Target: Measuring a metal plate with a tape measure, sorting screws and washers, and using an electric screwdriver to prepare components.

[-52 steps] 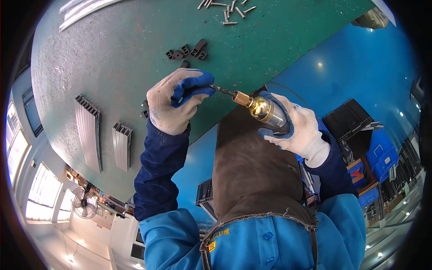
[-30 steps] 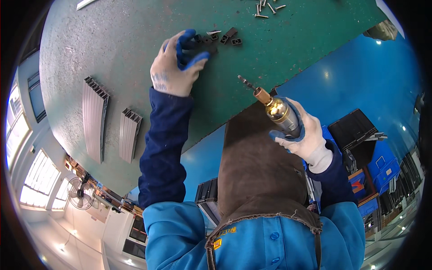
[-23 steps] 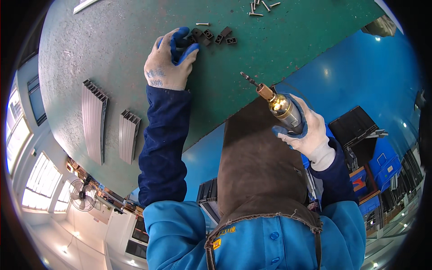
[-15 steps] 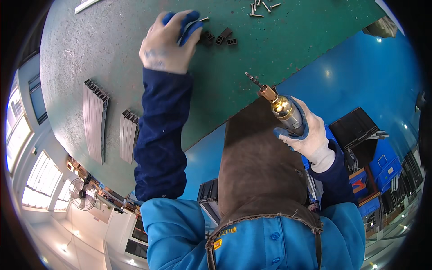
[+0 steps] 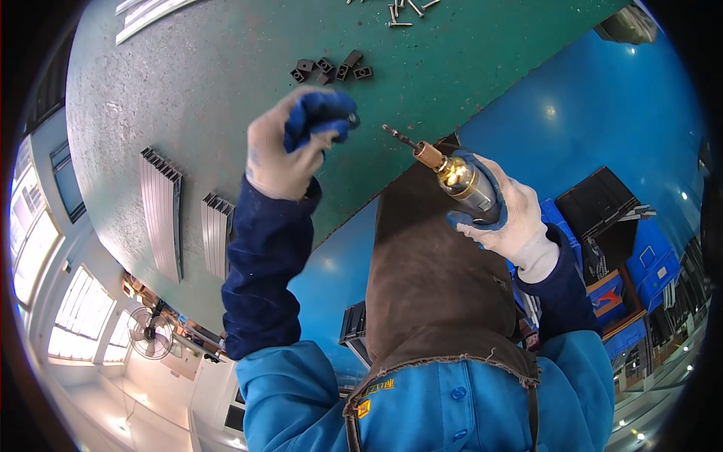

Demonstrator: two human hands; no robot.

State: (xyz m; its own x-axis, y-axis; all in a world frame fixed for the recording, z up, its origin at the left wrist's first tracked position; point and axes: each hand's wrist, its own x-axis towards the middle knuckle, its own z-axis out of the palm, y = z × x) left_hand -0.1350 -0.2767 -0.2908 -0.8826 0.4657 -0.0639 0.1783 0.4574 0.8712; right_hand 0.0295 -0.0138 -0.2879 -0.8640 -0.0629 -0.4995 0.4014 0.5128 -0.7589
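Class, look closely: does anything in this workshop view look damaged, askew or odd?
Yes: the wide, dark-brown bib apron looks damaged. Its upper edge is frayed, not neatly hemmed, with loose threads sticking out. The flat green tabletop is scuffed.

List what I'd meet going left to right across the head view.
Long grey metal channels, short grey metal channels, small black plastic blocks, brass-nosed silver power driver, bright blue plastic box.
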